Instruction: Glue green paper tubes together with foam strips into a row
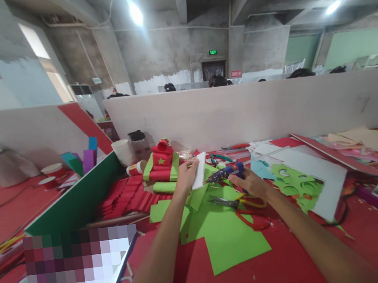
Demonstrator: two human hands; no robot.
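Note:
My left hand (185, 175) is closed on a small white paper strip (199, 171), held upright above the green paper. My right hand (249, 182) grips a blue glue gun (225, 173) whose nozzle points left at the lower edge of the white strip. Beneath both hands lie green paper sheets (221, 234) on the red table (293, 262). Scissors with red and yellow handles (248, 207) rest just below my right hand. A stack of rolled red and green paper (160, 165) stands behind my left hand.
White partition wall (257, 110) runs along the back. A green board (75, 201) leans at the left beside folded red paper (123, 197). Paper cups (122, 152), a dark jar (139, 143) and coloured blocks (81, 160) stand at back left. Cut green paper on white card (317, 176) lies right.

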